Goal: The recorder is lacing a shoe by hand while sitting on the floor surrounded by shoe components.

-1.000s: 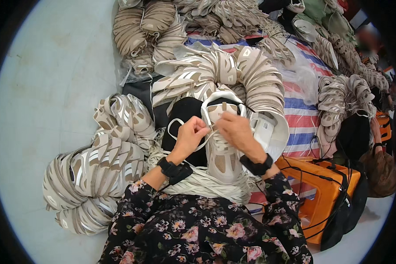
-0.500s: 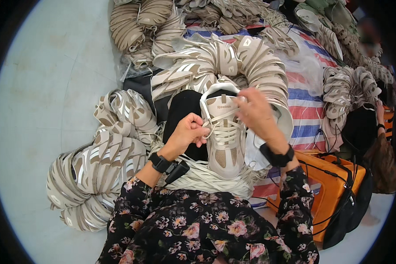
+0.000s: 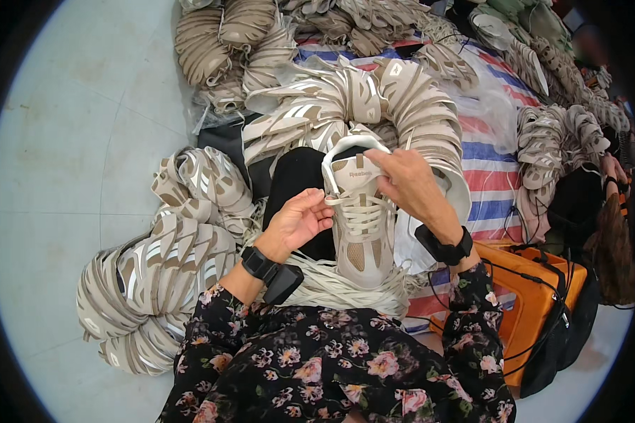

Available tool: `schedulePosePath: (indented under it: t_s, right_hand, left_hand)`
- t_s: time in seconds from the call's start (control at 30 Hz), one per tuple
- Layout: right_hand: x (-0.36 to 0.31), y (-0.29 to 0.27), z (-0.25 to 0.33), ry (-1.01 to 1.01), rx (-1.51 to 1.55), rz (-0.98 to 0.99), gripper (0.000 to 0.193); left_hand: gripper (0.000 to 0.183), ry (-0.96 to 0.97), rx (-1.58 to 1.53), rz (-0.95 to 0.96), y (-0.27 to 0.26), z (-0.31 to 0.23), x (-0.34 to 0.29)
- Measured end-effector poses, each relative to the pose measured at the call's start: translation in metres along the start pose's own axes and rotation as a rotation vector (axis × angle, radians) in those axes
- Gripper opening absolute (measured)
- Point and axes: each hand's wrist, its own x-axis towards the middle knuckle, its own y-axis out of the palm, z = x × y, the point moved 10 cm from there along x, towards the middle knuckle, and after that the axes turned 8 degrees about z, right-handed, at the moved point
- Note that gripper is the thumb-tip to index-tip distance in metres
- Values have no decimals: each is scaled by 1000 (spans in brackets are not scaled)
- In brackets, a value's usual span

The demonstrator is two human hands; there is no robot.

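A beige and white shoe upper [image 3: 363, 262], partly laced, lies in front of me with its toe toward my body. Pale shoelace [image 3: 363, 220] crosses its front below the tongue [image 3: 353, 172]. At its left eyelet edge, my left hand [image 3: 303, 217] pinches a lace between thumb and index finger, the other fingers loosely curled. My right hand [image 3: 410, 185] closes on the upper's right collar edge beside the tongue; its fingertips are partly hidden. A thin pale strip stands up behind the right knuckles. Many loose laces [image 3: 324, 276] lie beneath the toe, across my lap.
Nested shoe uppers curve in a stack [image 3: 423, 106] beyond my hands; another stack [image 3: 159, 271] lies on the floor at left. A striped sheet [image 3: 488, 176] spreads at right. An orange plastic stool [image 3: 494, 264] with black cables stands near my right arm. Another person's arm [image 3: 612, 176] shows far right.
My right hand, blurred before, has settled on the upper's right collar edge. The left hand has shifted slightly, its outer fingers loosening. The upper stays nearly in place.
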Motion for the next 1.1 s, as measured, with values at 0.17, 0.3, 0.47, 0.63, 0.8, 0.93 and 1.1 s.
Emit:
schedulePosePath:
  t_s: [0.17, 0.3, 0.47, 0.63, 0.8, 0.93, 1.1]
  right_hand:
    - [8, 36, -2, 133, 373, 298, 36]
    - [-4, 66, -41, 551, 1480, 250, 24]
    - [-36, 13, -139, 675, 1422, -328, 23]
    - [-10, 28, -77, 416, 441, 199, 28]
    - [-23, 6, -103, 583, 1133, -5, 35]
    - [-18, 0, -59, 223, 526, 235, 46]
    - [-24, 41, -45, 126, 282, 529, 59]
  left_hand:
    - [8, 7, -35, 36, 4, 1, 2]
    - [12, 88, 274, -131, -5, -17, -10]
    - [12, 563, 1263, -162, 61, -70, -21]
    - [15, 829, 1690, -36, 113, -78, -9]
    - [14, 814, 1618, 6, 122, -73, 16]
    - [14, 770, 1631, -9, 112, -69, 24]
    - [14, 712, 2002, 183, 129, -31, 43]
